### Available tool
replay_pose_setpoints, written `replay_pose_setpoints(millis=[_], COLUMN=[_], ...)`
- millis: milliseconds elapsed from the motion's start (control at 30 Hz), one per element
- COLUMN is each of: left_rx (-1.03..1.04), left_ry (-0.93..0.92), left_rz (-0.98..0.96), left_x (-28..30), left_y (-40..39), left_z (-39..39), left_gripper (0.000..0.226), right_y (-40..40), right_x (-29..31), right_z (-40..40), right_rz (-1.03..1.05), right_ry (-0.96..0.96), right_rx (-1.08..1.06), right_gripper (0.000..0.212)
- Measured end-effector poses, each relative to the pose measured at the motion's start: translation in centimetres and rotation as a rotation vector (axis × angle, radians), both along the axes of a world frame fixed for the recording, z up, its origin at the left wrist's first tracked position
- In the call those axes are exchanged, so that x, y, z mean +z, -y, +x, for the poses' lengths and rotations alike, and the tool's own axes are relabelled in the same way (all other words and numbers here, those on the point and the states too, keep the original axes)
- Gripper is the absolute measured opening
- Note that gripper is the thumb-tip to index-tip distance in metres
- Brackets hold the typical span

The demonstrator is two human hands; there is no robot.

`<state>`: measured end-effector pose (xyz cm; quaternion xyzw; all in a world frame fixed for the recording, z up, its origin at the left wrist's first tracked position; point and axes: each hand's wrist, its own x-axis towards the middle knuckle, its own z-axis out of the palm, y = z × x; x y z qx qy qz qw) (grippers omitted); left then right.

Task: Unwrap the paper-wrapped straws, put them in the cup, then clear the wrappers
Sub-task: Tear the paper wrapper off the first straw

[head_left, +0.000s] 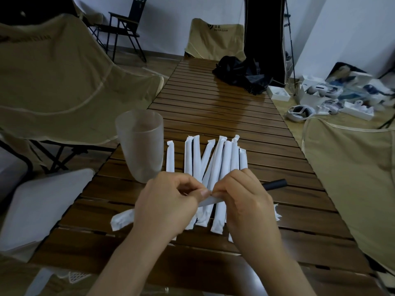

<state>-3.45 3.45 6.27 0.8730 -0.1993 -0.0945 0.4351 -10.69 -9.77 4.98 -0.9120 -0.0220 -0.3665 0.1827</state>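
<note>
Dim, bluish light; wide-angle bending at edges; corners perhaps slightly blurred.

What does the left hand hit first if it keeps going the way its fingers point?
The left hand points right, fingertips already nearly meeting the right hand at the wrapper both pinch. So likely the right hand's fingers first, though depth is hard to judge.
</note>
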Motion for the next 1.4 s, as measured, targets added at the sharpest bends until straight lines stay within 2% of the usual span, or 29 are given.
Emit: replay_pose_setpoints(millis=[133,300,333,433,533,733,900,1000,1100,1167,1300,1400], left_rx=[-0.175,-0.089,-0.096,-0.067,-0.105,-0.162,-0.261,-0.221,-0.233,-0.282,-0.309,-0.288], left_ry=[-0.187,-0.156,-0.108,0.260,0.415,0.624,0.849,0.849,0.958,1.016,0.799,0.816], left_rz=[-0.080,-0.128,-0.099,0.103,0.106,0.072,-0.022,0.007,0.021,0.025,0.119,0.191], left_x=[0.8,0.5,0.6,0.6,0.5,-0.3,-1.3,-0.7,-0.6,-0.6,-0.1,-0.5], left_y=[-0.1,-0.4,-0.5,-0.7,-0.5,0.0,0.5,0.9,0.8,0.6,0.1,-0.1], left_z=[0.7,0.5,0.4,-0.3,-0.8,-0.7,0.3,-1.1,-1.0,-0.2,-0.3,-0.1], left_gripper=[0.011,0.008,0.008,0.006,0.009,0.014,0.031,0.017,0.015,0.004,0.025,0.032], right_y=[0.0,-0.2,-0.2,0.2,0.7,1.0,0.8,1.1,1.8,2.2,2.4,2.1], right_x=[0.0,0.4,0.5,0.9,1.1,1.9,1.9,1.9,2.3,2.6,2.8,3.0], right_z=[-0.2,-0.2,-0.1,0.5,0.3,0.4,-0.1,0.0,-0.3,-0.5,-0.2,-0.1], right_rz=[-0.025,-0.036,-0.005,0.243,0.414,0.572,0.770,0.827,0.762,0.678,0.543,0.487], right_ry=[0.037,0.010,-0.039,-0.339,-0.534,-0.634,-0.535,-0.487,-0.472,-0.515,-0.522,-0.485], right_rx=[0.016,0.018,0.017,-0.007,-0.057,-0.164,-0.193,-0.229,-0.196,-0.175,-0.132,-0.083], right_gripper=[0.023,0.025,0.025,0.034,0.043,0.038,0.031,0.027,0.020,0.018,0.015,0.016])
